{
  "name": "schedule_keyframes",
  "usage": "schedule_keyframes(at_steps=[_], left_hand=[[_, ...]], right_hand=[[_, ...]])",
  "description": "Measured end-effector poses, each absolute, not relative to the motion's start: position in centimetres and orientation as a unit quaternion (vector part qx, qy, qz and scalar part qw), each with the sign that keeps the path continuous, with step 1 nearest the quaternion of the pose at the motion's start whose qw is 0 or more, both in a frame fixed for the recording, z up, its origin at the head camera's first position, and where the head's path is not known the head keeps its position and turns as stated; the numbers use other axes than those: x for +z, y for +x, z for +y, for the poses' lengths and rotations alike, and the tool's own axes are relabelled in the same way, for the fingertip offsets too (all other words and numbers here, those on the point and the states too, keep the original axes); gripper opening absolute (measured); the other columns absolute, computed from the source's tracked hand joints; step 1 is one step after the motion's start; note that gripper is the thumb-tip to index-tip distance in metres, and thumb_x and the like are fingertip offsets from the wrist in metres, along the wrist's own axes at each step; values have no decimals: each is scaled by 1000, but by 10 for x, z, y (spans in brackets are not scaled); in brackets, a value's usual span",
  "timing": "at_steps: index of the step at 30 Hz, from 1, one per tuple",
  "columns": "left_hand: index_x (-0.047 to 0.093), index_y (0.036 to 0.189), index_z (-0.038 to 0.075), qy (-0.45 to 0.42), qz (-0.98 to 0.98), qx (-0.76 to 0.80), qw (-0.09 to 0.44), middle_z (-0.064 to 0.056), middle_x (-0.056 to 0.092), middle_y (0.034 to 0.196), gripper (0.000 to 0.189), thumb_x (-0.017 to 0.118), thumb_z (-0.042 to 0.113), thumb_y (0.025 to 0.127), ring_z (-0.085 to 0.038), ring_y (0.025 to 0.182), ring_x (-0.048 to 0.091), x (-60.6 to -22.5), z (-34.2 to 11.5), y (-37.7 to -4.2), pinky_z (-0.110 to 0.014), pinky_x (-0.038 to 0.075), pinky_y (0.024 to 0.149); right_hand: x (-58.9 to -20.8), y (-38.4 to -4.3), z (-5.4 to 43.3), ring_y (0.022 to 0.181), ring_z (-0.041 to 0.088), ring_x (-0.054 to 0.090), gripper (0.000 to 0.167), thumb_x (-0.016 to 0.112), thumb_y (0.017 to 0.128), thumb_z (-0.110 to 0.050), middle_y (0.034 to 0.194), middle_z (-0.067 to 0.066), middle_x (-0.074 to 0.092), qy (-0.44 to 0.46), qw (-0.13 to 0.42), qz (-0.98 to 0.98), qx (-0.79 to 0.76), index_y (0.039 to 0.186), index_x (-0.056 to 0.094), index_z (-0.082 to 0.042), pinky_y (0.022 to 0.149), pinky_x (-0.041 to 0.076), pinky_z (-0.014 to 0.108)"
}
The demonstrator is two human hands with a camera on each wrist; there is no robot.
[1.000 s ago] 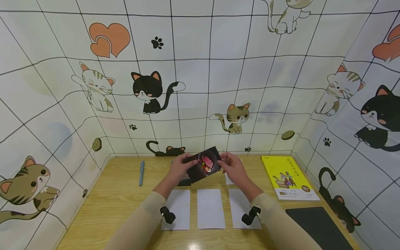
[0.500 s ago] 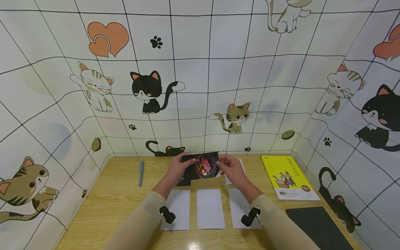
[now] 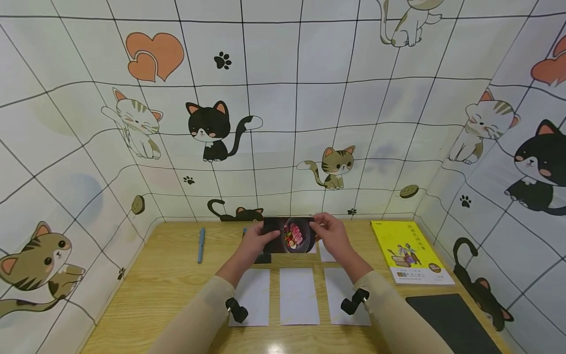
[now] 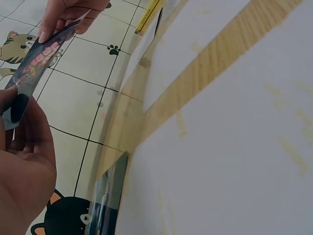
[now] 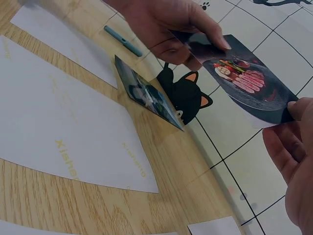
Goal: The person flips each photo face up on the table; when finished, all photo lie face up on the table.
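Both hands hold a photo print point(image 3: 283, 235) of sliced meat in a dark round dish, raised over the back of the table. My left hand point(image 3: 251, 245) pinches its left end, thumb on the picture side. At the right end my right hand point(image 3: 334, 237) pinches it between thumb and fingers. In the right wrist view, a white edge point(image 5: 253, 117) peeks out from under the held photo. Another photo print point(image 5: 146, 95), dark and glossy, lies on the table behind my left hand, mostly hidden in the head view.
White sheets lie in a front row: left point(image 3: 256, 305), middle point(image 3: 299, 296) and right point(image 3: 342, 285). Pale yellow lettering marks them. Another white sheet point(image 3: 326, 253) is behind. A blue pen point(image 3: 201, 246) lies left; a yellow book point(image 3: 409, 255) and black flat board point(image 3: 451, 322) lie right.
The held photo has turned from a slant, right end high, to nearly level. Both hands keep their pinch on it, and the things on the table stay put.
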State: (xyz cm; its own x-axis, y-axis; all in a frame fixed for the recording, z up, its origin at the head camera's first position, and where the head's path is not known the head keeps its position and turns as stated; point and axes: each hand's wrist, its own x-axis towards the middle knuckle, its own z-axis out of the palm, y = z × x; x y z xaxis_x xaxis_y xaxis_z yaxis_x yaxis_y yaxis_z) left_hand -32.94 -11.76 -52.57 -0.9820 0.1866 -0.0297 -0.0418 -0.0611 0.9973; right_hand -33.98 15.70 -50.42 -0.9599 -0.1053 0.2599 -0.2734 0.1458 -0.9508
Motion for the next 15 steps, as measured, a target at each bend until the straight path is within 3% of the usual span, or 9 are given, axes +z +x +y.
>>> schedule_keyframes(at_steps=[4, 7, 12, 15], left_hand=[[69, 142, 3, 67, 685, 720, 94, -12, 77, 126, 39, 77, 18, 107, -23, 108, 76, -531, -120, -326, -39, 63, 91], [68, 145, 4, 69, 680, 724, 94, -11, 76, 125, 40, 76, 17, 107, -20, 105, 75, -533, -121, -325, -34, 63, 85], [69, 143, 3, 49, 668, 740, 67, -11, 76, 118, 39, 77, 17, 107, -19, 93, 73, -530, -123, -326, -40, 63, 85], [70, 138, 2, 42, 672, 739, 38, -11, 75, 116, 36, 77, 19, 106, -18, 89, 73, -525, -124, -329, -44, 64, 86]], right_hand=[[-503, -340, 158, 74, 15, 73, 13, 74, 107, -6, 103, 20, 72, 118, 86, -753, 642, 118, 74, 1, 65, 62, 29], [-502, -339, 158, 74, 16, 73, 12, 74, 107, -6, 102, 20, 72, 117, 91, -752, 643, 117, 74, 1, 65, 63, 33], [-506, -334, 159, 72, 17, 73, 14, 75, 106, -5, 98, 15, 72, 115, 66, -746, 653, 117, 73, 3, 68, 66, 45], [-508, -329, 159, 74, 23, 76, 13, 74, 106, -5, 96, 14, 73, 118, 33, -744, 656, 116, 72, 4, 68, 66, 43]])
